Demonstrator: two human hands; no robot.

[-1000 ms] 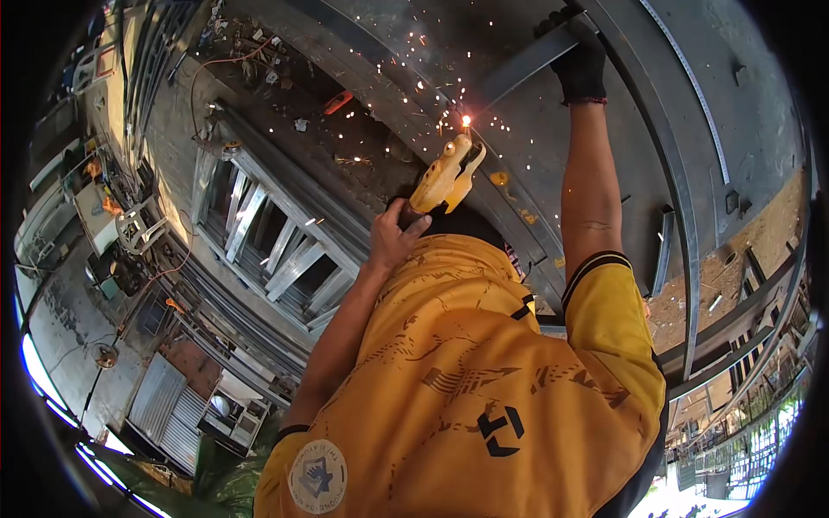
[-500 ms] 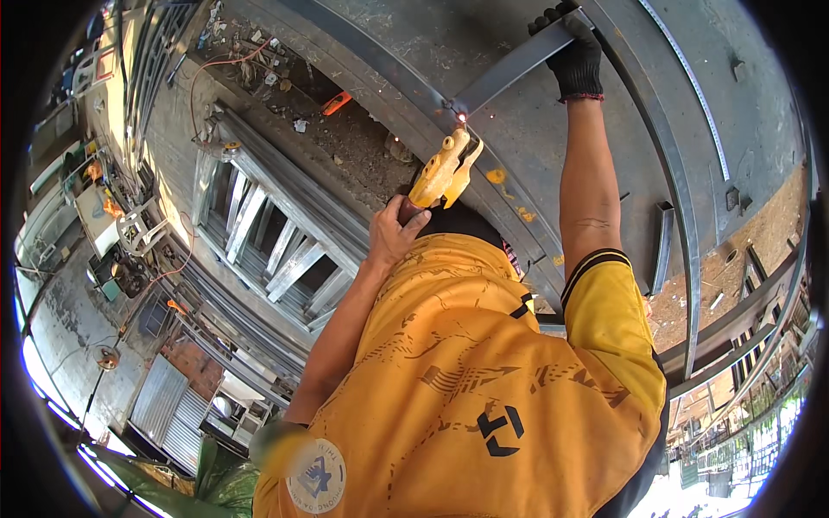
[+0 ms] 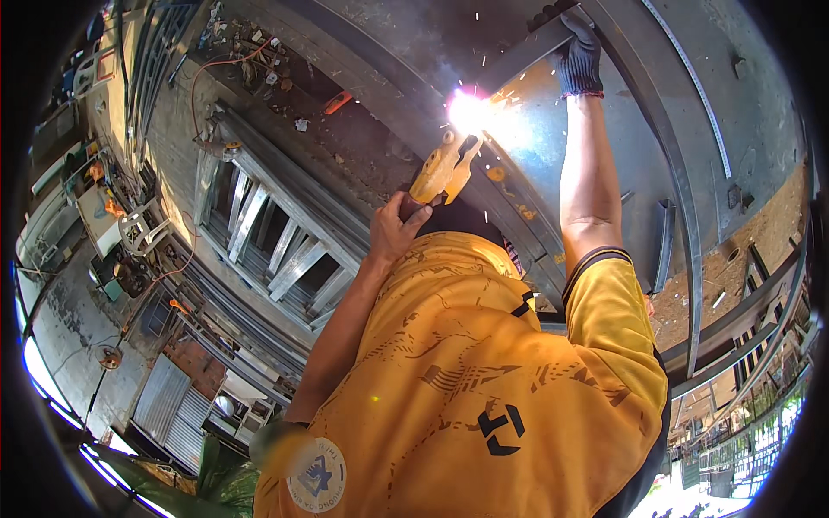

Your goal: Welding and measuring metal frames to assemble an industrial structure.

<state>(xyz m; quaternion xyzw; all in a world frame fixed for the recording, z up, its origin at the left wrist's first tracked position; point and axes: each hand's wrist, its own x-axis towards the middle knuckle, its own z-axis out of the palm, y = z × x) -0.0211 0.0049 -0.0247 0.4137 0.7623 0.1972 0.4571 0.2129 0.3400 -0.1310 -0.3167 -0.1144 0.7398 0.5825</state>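
My bare left hand (image 3: 397, 226) is closed around the handle of a yellow welding electrode holder (image 3: 442, 170). Just beyond the holder's jaws burns a bright white-pink arc (image 3: 469, 110), throwing sparks and hiding the electrode tip and the joint beneath it. My right hand (image 3: 580, 62), in a dark knit glove, grips the far end of a short steel bar (image 3: 537, 50). That bar slants from the glare up to a long steel frame bar (image 3: 643, 108) on the right. Some of the gloved fingers are hard to make out against the dark metal.
A measuring tape or ruler (image 3: 691, 78) lies on the steel plate at right, and a short channel piece (image 3: 664, 246) nearer. To the left are stacked galvanized frames (image 3: 294, 203), an orange-handled tool (image 3: 337, 102) among debris, and an orange cable (image 3: 200, 73).
A small glowing spot at the electrode tip has grown into a blazing arc with flying sparks and haze. The holder has shifted slightly down; the gloved hand stays at the bar's end.
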